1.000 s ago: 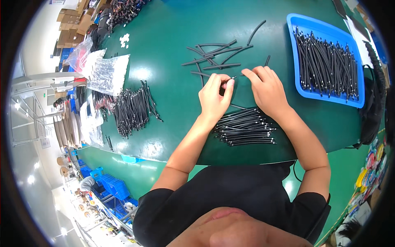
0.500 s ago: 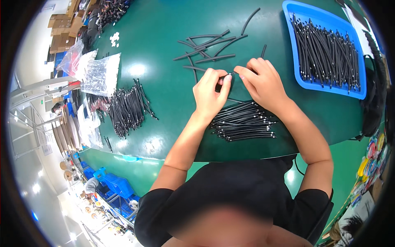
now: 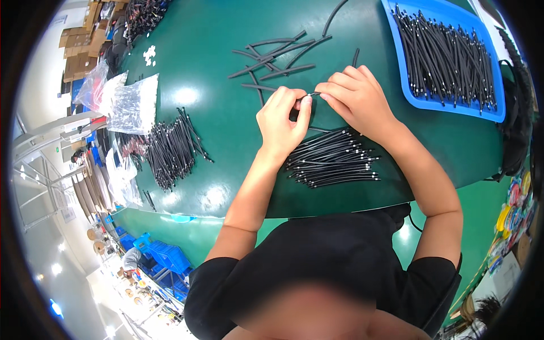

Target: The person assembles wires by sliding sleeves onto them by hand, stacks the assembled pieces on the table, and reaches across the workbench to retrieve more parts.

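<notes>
On the green table (image 3: 226,113), blue tray (image 3: 396,34) at two o'clock, both hands pinch one thin black cable (image 3: 310,95) at centre: left hand (image 3: 281,122), right hand (image 3: 357,99); keep fingertips close, tension steady

Single view only: a wide fisheye camera worn on the person's head, looking steeply down and forward over the dark green work table (image 3: 215,119); the table's straight edges bow toward the circular rim. The wearer's black-shirted torso fills 6 o'clock, close beneath the lens; both bare forearms rise from there toward centre, where the left hand (image 3: 281,122) and right hand (image 3: 357,99) meet, near the camera; the blue rectangular plastic tray (image 3: 498,110) sits at 2 o'clock; the room floor curves away at 8 o'clock; no second view shares the scene.
</notes>
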Demonstrator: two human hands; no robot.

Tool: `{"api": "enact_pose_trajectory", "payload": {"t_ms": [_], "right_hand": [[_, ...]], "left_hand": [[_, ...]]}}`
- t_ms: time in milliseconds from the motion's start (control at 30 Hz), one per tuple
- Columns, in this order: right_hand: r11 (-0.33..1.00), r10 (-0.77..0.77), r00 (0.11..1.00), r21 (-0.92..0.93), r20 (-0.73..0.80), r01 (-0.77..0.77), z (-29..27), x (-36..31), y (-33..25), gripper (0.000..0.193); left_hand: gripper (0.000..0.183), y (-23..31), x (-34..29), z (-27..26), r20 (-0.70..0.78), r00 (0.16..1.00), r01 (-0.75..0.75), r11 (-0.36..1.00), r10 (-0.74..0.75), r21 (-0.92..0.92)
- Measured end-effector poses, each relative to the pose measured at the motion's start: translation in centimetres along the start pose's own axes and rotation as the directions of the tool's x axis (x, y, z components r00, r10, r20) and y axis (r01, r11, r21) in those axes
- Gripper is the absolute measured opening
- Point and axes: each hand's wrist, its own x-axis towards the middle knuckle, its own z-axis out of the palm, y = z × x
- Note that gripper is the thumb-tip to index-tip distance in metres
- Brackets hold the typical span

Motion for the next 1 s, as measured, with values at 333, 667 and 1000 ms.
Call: {"api": "enact_pose_trajectory", "payload": {"t_ms": [333,667,1000], "right_hand": [[1.000,0.017,1.000,0.001,0.001,-0.017,0.0,0.0,0.0,0.012],[0.996,0.081,0.987,-0.028,-0.142,-0.086,-0.2,0.4,-0.1,0.013],[1.000,-0.003,1.000,-0.031,-0.025,0.002,1.0,-0.6,-0.5,0.018]], "left_hand": [[0.008,-0.2,0.1,0.0,0.023,0.999,-0.049,0.998,0.048,0.035],[0.031,-2.3,0.0,-0.5,-0.208,0.978,0.014,1.000,-0.011,0.010],[0.076,-1.0,-0.8,0.6,0.151,0.983,-0.010,0.858,0.101,-0.514]]}}
